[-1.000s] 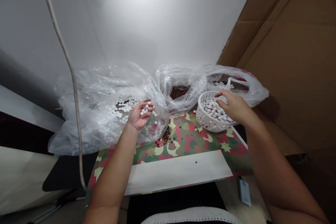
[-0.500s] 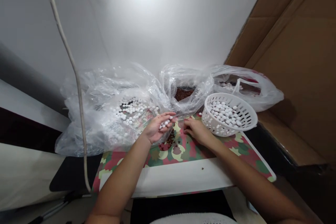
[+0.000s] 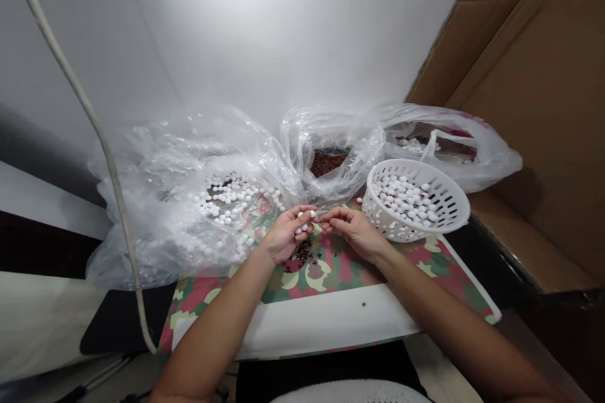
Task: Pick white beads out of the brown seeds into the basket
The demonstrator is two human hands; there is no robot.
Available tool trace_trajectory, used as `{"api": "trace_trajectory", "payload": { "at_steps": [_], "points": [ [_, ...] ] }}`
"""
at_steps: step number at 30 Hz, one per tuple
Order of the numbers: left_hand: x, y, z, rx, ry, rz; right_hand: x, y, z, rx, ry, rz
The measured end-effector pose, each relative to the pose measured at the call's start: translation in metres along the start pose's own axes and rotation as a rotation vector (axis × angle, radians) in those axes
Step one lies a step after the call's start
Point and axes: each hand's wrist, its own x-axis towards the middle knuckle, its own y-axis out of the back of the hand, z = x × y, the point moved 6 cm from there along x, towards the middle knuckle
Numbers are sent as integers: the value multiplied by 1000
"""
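Observation:
Several white balls [image 3: 302,228] rest in my left hand [image 3: 287,233], its fingers curled round them and one ball at the fingertips. My right hand [image 3: 347,227] is pinched close to that ball, fingertips almost touching it; what the pinch holds is too small to make out. Below the hands, small dark brown pieces [image 3: 302,252] lie on the patterned cloth [image 3: 326,274]. To the right stands a white perforated basket [image 3: 456,204] with many white balls inside. An open plastic bag [image 3: 302,138] behind the hands contains reddish-brown pieces [image 3: 327,162].
A large clear bag [image 3: 142,201] of white balls covers the table's left side. Another bag [image 3: 501,160] with white balls lies behind the basket. A pale cable [image 3: 106,151] hangs at the left. Cardboard [image 3: 529,107] stands at the right.
My right hand has lifted from the cloth and moved left to my left hand, its fingers now pinched. My left fingers have curled more round the balls. The view has shifted slightly.

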Motion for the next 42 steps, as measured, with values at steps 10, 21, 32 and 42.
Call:
{"api": "trace_trajectory", "payload": {
  "at_steps": [10,21,32,42],
  "points": [
    [4,2,-4,46,-32,23,-5,4,-17,-87,205,89],
    [1,-3,-3,102,-54,37,-14,-11,-32,-448,395,120],
    [-2,-8,1,110,-82,105,-16,-9,-27,-541,504,188],
    [-5,-10,-1,131,-63,88,-24,-12,-34,-644,538,211]
  ]
}}
